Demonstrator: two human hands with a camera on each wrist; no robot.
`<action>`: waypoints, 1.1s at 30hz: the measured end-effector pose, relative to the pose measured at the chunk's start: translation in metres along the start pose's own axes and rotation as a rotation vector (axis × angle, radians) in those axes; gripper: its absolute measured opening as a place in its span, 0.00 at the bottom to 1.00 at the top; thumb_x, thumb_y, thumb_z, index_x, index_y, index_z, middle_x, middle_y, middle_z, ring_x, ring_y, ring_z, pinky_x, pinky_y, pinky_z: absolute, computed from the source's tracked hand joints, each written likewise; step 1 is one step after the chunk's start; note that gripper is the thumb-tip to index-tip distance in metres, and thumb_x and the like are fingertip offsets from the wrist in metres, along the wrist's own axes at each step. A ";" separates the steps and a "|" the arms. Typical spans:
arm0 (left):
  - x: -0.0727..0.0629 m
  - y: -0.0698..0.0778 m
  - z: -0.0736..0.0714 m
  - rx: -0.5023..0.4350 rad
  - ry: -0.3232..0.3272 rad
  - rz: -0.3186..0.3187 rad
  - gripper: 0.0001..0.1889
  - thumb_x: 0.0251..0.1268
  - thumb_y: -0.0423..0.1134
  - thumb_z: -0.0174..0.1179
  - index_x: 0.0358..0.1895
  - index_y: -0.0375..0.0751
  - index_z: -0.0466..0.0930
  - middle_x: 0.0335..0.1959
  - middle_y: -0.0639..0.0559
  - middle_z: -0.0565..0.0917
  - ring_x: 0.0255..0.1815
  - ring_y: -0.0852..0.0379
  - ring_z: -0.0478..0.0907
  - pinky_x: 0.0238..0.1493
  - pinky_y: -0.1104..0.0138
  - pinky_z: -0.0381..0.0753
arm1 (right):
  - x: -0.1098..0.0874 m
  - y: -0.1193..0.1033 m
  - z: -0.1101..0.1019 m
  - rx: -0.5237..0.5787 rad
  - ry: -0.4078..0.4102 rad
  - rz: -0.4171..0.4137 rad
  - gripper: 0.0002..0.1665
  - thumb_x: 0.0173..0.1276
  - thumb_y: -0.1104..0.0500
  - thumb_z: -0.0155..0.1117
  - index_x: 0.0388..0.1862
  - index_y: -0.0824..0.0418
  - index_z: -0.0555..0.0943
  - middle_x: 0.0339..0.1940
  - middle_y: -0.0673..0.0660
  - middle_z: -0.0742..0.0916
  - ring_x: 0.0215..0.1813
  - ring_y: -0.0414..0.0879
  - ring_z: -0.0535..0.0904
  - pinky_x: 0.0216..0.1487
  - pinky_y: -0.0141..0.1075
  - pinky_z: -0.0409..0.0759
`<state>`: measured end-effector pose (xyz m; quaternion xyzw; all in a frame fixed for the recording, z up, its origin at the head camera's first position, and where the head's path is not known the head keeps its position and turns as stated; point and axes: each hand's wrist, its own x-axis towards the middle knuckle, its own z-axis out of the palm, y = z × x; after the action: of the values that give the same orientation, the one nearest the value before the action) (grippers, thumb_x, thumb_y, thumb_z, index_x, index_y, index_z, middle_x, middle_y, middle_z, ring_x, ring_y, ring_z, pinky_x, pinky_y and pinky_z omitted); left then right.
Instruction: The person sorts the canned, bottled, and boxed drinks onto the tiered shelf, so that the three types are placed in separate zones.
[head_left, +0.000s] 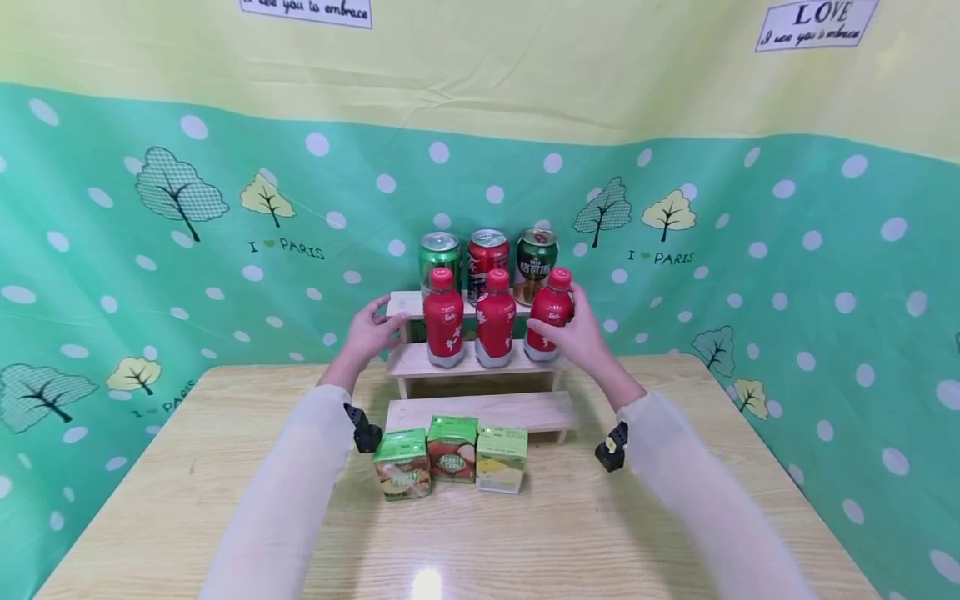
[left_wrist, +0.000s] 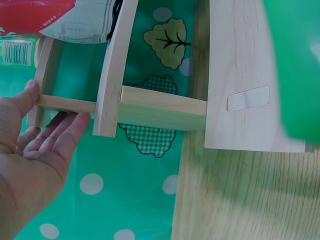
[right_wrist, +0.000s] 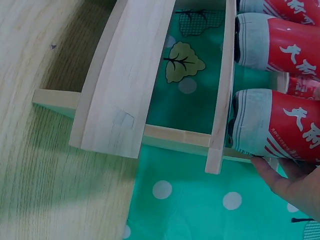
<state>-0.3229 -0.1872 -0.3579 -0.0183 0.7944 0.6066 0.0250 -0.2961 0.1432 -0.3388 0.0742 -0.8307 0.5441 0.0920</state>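
Observation:
A three-step wooden shelf (head_left: 480, 408) stands at the back of the table. My left hand (head_left: 370, 332) holds the left end of its top step; in the left wrist view the thumb lies at the board's end and the fingers (left_wrist: 65, 137) reach against the support bar. My right hand (head_left: 577, 333) grips the rightmost red bottle (head_left: 551, 315), upright at the right end of the middle step. Beside it stand a middle red bottle (head_left: 495, 321) and a left red bottle (head_left: 444, 321). The right wrist view shows fingers by the bottle's base (right_wrist: 252, 122).
On the top step stand a green can (head_left: 438, 250), a red can (head_left: 487, 250) and a dark green can (head_left: 536, 254). Three small drink cartons, a left one (head_left: 402, 467), a middle one (head_left: 453, 450) and a right one (head_left: 501, 460), stand before the bottom step. A patterned cloth (head_left: 480, 175) hangs behind.

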 end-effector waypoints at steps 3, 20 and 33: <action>0.000 0.000 0.000 -0.002 0.001 0.004 0.37 0.68 0.45 0.54 0.75 0.48 0.45 0.68 0.35 0.64 0.68 0.43 0.66 0.61 0.54 0.76 | 0.003 0.001 0.004 0.000 0.013 0.010 0.51 0.57 0.52 0.71 0.72 0.48 0.51 0.67 0.56 0.69 0.68 0.53 0.65 0.62 0.53 0.75; -0.001 0.001 0.001 0.003 0.006 0.011 0.38 0.68 0.45 0.54 0.75 0.47 0.44 0.70 0.34 0.62 0.66 0.41 0.67 0.60 0.55 0.77 | 0.006 0.002 0.015 0.016 0.057 0.032 0.51 0.57 0.53 0.71 0.71 0.48 0.50 0.67 0.56 0.69 0.68 0.53 0.65 0.61 0.52 0.77; -0.003 0.000 0.001 0.003 0.001 0.018 0.38 0.68 0.45 0.54 0.75 0.46 0.43 0.71 0.34 0.59 0.67 0.41 0.66 0.60 0.56 0.77 | -0.004 0.011 0.017 -0.005 0.087 0.002 0.53 0.57 0.55 0.72 0.73 0.47 0.48 0.68 0.56 0.67 0.69 0.53 0.63 0.61 0.52 0.76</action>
<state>-0.3201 -0.1864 -0.3581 -0.0113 0.7954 0.6056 0.0192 -0.2958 0.1318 -0.3564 0.0494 -0.8274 0.5447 0.1276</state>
